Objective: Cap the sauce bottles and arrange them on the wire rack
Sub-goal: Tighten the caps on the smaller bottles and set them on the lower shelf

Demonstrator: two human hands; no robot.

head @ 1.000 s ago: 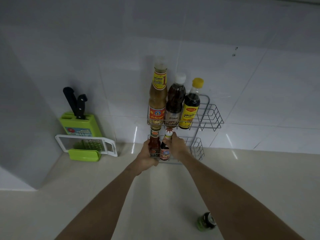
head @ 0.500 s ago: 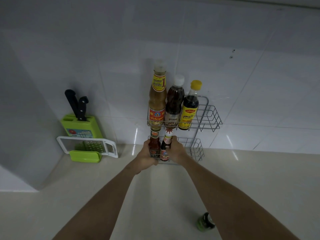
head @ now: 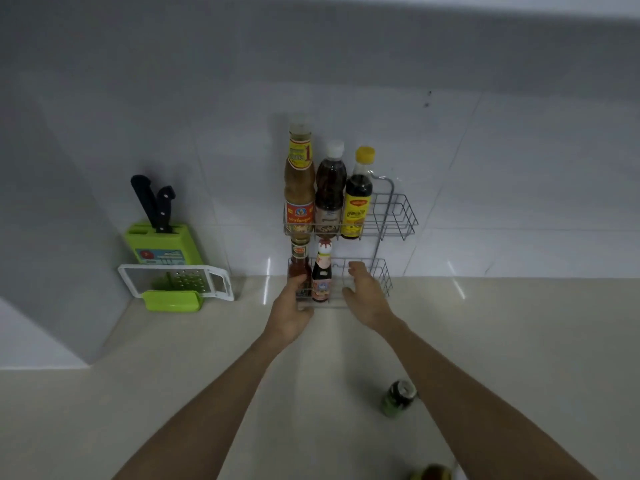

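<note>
On the left of the counter (head: 173, 375) stands a green knife block (head: 162, 244) with a grater (head: 176, 282) before it. At the wire rack (head: 391, 216), the left hand (head: 292, 311) is closed around the lower part of the small red sauce bottle (head: 299, 268) on the lower shelf, and the white-capped small bottle (head: 322, 271) stands just beside it, touching no hand. The right hand (head: 365, 294) is open with fingers apart, near this bottle but holding nothing; three tall bottles (head: 329, 192) stand capped on the upper shelf, and a green bottle (head: 398, 398) waits on the counter below the right forearm.

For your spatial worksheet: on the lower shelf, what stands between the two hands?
In the head view, one white-capped bottle stands between left hand and right hand.
</note>
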